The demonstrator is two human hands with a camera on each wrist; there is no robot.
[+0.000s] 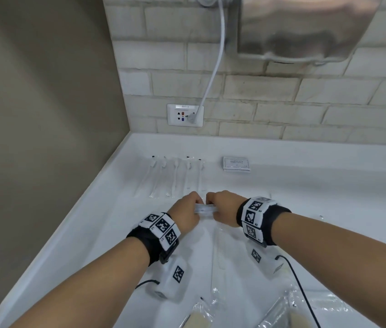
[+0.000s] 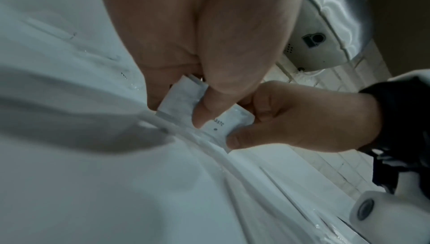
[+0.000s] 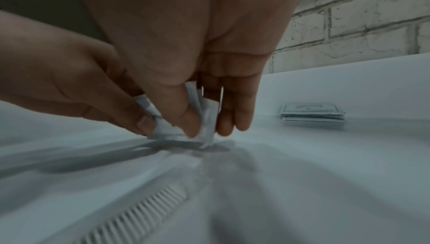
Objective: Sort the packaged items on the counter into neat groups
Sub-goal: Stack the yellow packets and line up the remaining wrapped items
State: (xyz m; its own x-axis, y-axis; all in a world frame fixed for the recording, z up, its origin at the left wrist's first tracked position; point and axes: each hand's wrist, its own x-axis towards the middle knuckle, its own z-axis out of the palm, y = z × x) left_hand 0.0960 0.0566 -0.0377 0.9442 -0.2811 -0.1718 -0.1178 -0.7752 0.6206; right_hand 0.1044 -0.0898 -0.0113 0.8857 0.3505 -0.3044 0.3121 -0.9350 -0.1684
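Left hand (image 1: 185, 213) and right hand (image 1: 222, 208) both pinch small sachets (image 2: 184, 99) edge-down on counter (image 1: 305, 185), likely squaring stack for grouping.

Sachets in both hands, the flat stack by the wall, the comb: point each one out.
sachets (image 2: 184, 99): left wrist view, on the white face between the thumbs.
flat stack (image 1: 236, 163): head view, on the printed top packet.
comb (image 3: 139, 211): right wrist view, on its row of teeth.

Steel hand dryer (image 1: 305, 27) on brick wall (image 1: 282, 95), white cord (image 1: 215, 67) plugged into wall socket (image 1: 185, 114)
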